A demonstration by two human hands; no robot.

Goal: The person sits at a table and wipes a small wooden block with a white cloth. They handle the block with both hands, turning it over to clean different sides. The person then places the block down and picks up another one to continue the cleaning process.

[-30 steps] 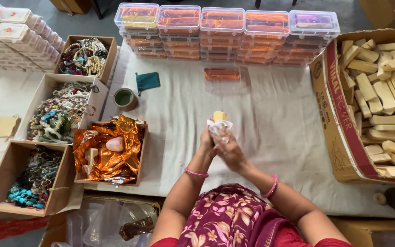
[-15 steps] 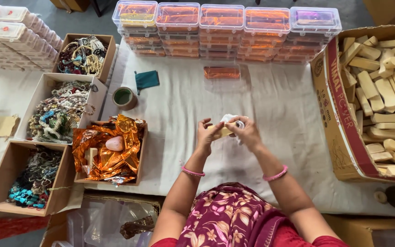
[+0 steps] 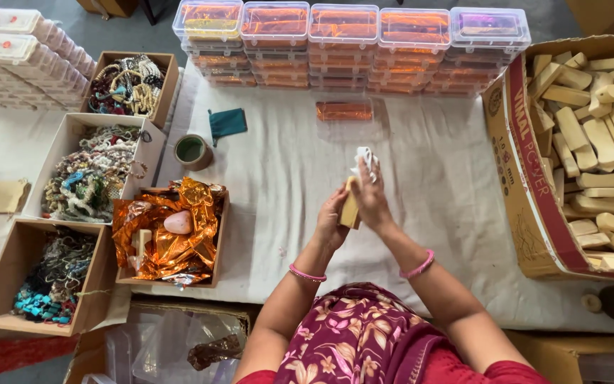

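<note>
Meanwhile, over the white cloth-covered table, the left hand cupped the side of a pale wooden block, fingers pressed together against it. The right hand wrapped the block's other side, its fingertips pinching a crumpled white cloth at the top. A cardboard box of orange foil stood well to the left, a big carton of similar blocks to the right.
</note>
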